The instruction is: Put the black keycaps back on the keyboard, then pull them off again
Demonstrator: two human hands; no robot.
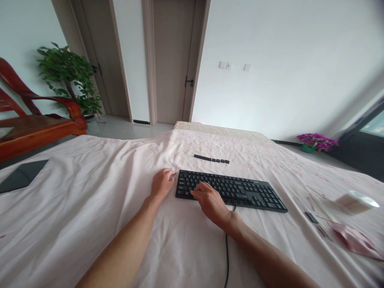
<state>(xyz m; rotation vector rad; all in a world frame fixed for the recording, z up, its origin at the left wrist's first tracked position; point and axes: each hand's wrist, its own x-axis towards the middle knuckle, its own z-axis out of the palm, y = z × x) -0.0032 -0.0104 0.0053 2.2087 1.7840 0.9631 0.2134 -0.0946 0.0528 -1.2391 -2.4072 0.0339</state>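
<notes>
A black computer keyboard (pixel 252 196) lies on the pink-white cloth, its cable (pixel 227 256) running toward me. Beside its left end rests my left hand (pixel 163 182), fingers loosely extended, holding nothing that I can see. My right hand (pixel 210 200) is over the front row of keys toward the left, with thumb and fingertips pinched together at the keys. Whatever is between those fingertips is too small to make out. Beyond the keyboard's back edge lie a loose spacebar (pixel 202 157) and several small loose keycaps (pixel 220 161), set in a row.
At the right are a clear round container (pixel 357 202), a small dark brush-like item (pixel 311 217), thin tools and a pink cloth (pixel 355 240). A dark flat tablet-like object (pixel 24 175) lies at the left. A wooden chair (pixel 39 112) stands beyond.
</notes>
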